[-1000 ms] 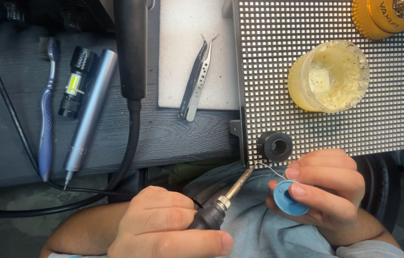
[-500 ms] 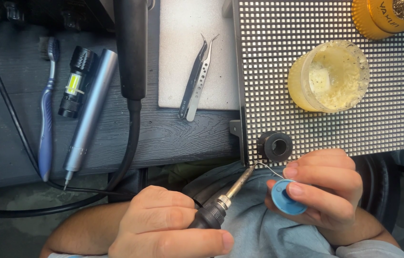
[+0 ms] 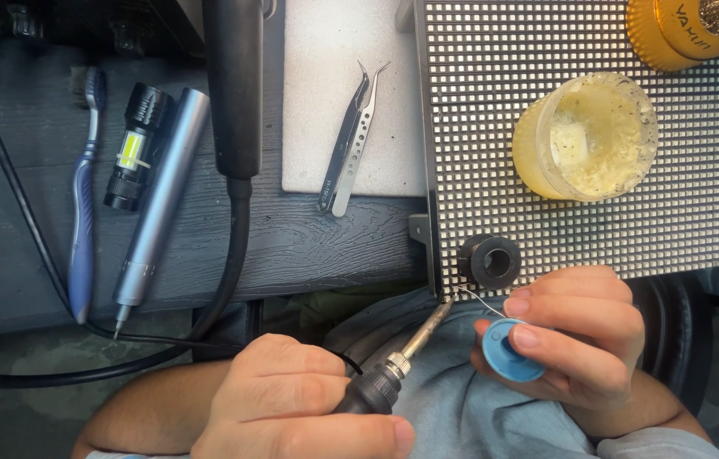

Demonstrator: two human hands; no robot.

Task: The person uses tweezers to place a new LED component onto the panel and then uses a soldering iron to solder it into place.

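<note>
Head view shows our left hand (image 3: 304,404) closed around the soldering iron (image 3: 393,365), its tip at the LED panel's (image 3: 580,42) lower corner, where the right hand's (image 3: 576,344) fingers pinch a blue solder spool (image 3: 505,357) and feed wire. We judge steadiness matters: keep tip and wire meeting at that corner. On the panel, an open yellow jar (image 3: 589,136) holds pale paste, and an orange tin (image 3: 691,30) holds brass wool.

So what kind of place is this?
Likely an electronics repair bench: the left hand holds a soldering iron to an LED matrix panel, with tweezers nearby.
</note>
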